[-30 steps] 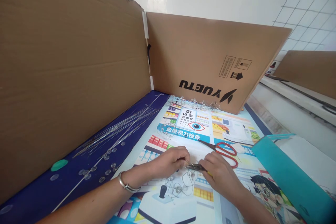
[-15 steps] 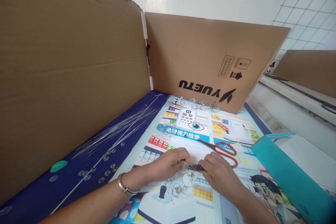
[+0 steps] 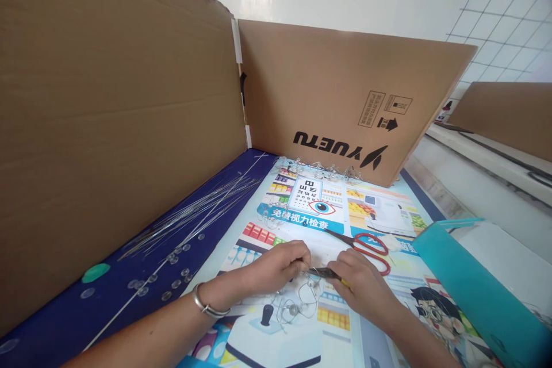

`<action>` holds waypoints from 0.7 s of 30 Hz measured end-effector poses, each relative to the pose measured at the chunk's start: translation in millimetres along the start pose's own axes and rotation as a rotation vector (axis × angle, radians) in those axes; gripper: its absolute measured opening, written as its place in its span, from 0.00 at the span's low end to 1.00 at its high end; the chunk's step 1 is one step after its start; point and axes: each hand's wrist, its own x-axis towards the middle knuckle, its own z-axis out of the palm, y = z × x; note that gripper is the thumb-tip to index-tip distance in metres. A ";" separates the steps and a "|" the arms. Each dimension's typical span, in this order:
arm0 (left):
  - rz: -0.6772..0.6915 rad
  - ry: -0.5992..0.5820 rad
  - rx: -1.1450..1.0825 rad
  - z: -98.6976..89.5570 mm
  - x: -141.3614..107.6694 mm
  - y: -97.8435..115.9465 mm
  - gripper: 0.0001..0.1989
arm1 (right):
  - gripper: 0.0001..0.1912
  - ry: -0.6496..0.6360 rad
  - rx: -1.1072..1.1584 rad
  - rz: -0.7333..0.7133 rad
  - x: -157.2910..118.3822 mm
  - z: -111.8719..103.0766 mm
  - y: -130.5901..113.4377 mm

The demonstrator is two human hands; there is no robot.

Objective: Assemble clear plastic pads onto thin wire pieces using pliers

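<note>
My right hand (image 3: 357, 282) is wrapped round dark-jawed pliers (image 3: 324, 272) with a bit of yellow on the handle. The jaws point left and meet thin wire beside the fingertips of my left hand (image 3: 282, 265). That hand is closed in a pinch on the wire. Below the two hands hangs or lies a looped wire piece (image 3: 294, 310) with clear beads on it. Just beyond my right hand, scissors (image 3: 371, 244) with red handles rest on the printed sheet (image 3: 336, 247). The exact contact of jaws and wire is too small to tell.
Straight wires (image 3: 194, 213) and several clear beads (image 3: 176, 284) lie on the blue surface at left, near a green oval piece (image 3: 95, 272). Cardboard panels (image 3: 345, 86) stand behind and at left. Beaded wire pieces (image 3: 328, 172) line the back. A teal folder (image 3: 478, 293) is at right.
The pliers have shifted slightly and turned a little, and more of the yellow handle shows. Both hands have moved only slightly.
</note>
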 end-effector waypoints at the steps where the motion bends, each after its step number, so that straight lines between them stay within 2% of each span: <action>1: -0.001 0.000 -0.002 -0.2 0.0 -0.2 0.09 | 0.05 -0.008 0.014 0.004 0.3 -0.9 -0.1; 14: 0.013 0.013 0.041 0.8 -0.3 5.2 0.07 | 0.05 -0.032 0.002 0.026 0.3 -4.7 -6.7; 21: -0.038 0.040 0.014 2.2 -1.1 3.4 0.04 | 0.06 -0.053 0.018 0.043 0.8 -3.0 -4.1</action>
